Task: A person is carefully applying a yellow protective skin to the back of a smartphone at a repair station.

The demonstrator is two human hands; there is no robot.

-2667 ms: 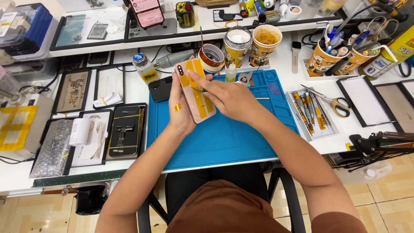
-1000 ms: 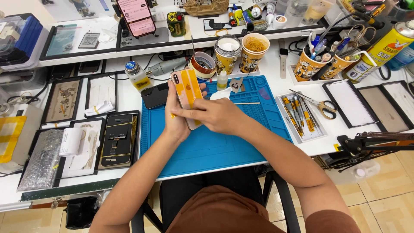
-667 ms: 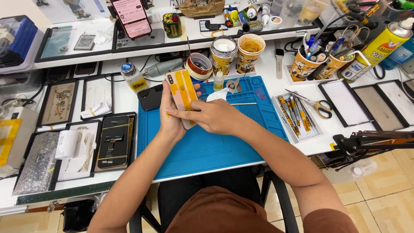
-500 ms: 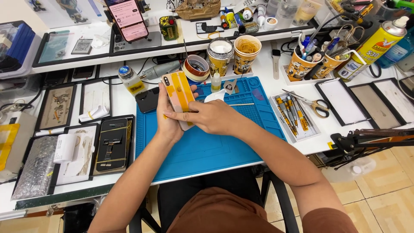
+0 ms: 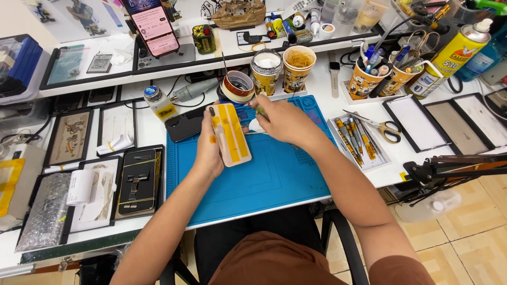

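Left hand (image 5: 207,150) holds taped phone (image 5: 229,134) beside tape roll (image 5: 237,86).

A work mat (image 5: 274,179) is lying on the desk's (image 5: 153,211) near middle; tape rolls (image 5: 237,86) and cups (image 5: 299,67) are standing beyond it, scissors (image 5: 379,125) lying to its right, trays (image 5: 113,184) lying to its left.

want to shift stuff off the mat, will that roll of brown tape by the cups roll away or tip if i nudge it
The roll of brown tape lies flat on its side, hole up, beside the blue silicone mat, so it would probably slide rather than roll. It looks low and wide, so tipping seems unlikely. Probably light, being mostly hollow; a nudge could knock it into the patterned paper cups next to it.
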